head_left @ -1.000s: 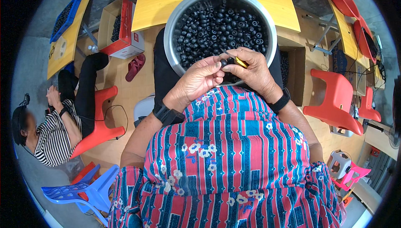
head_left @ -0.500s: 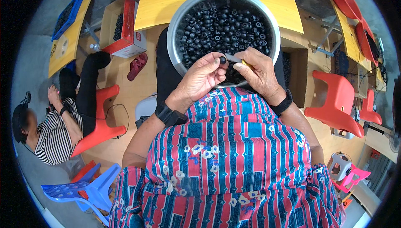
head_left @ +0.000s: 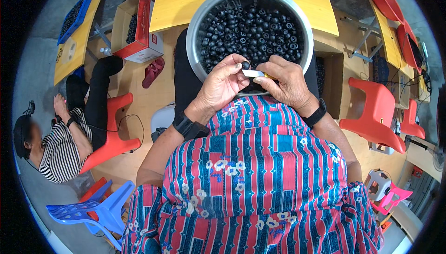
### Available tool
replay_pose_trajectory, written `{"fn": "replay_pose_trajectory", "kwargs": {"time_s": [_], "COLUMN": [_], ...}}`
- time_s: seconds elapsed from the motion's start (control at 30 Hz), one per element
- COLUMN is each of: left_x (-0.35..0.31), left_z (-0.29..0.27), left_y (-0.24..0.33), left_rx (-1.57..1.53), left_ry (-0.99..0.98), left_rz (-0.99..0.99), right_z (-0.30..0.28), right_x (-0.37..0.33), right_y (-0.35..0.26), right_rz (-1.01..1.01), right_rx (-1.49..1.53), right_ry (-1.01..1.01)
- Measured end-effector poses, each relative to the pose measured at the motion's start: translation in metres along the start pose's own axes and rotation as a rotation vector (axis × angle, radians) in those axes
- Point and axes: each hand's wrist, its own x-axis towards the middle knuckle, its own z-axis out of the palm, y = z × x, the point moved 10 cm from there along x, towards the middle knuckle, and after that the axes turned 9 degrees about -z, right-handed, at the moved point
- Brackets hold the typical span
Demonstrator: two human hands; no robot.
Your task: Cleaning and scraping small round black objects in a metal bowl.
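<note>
My left hand (head_left: 225, 83) pinches one small round black part (head_left: 245, 65) between thumb and fingertips. A knife with a short pale blade (head_left: 253, 73) and a yellow handle is gripped in my right hand (head_left: 286, 83); most of the handle is hidden by the fingers. The blade lies flat just below the black part, close to it or touching; I cannot tell which. Both hands are over the near rim of a large metal basin (head_left: 192, 45) on my lap. Many similar black parts (head_left: 251, 28), some with a ring-shaped hollow end, fill the basin.
A yellow table (head_left: 174, 3) stands beyond the basin. To the left are a red-and-white carton (head_left: 144, 47), a red slipper (head_left: 153, 72) and a seated person in a striped top (head_left: 65, 151). An open carton (head_left: 333, 79) and a red stool (head_left: 371, 107) are to the right.
The knife blade has turned from slanting up beside the black part to lying nearly level under it. My right hand has shifted slightly; the left still holds the part.
</note>
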Motion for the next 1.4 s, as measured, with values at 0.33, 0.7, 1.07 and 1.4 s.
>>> {"fn": "replay_pose_trajectory", "kwargs": {"time_s": [0.33, 0.7, 1.07, 1.4], "left_x": [0.0004, 0.0022, 0.0016, 0.0013], "left_z": [0.0022, -0.0006, 0.0005, 0.0023], "left_y": [0.0028, -0.0002, 0.0004, 0.0003], "left_rx": [0.006, -0.007, -0.061, -0.065], "left_ry": [0.017, 0.003, -0.024, -0.023], "left_rz": [0.028, 0.013, 0.012, 0.018], "right_z": [0.0000, 0.0018, 0.0024, 0.0010], "right_x": [0.0005, 0.0012, 0.0009, 0.0006], "right_y": [0.0002, 0.0029, 0.0041, 0.0050], "right_rz": [-0.013, 0.024, 0.027, 0.041], "right_rx": [-0.023, -0.066, -0.065, -0.075], "right_ry": [-0.001, -0.017, -0.008, -0.006]}}
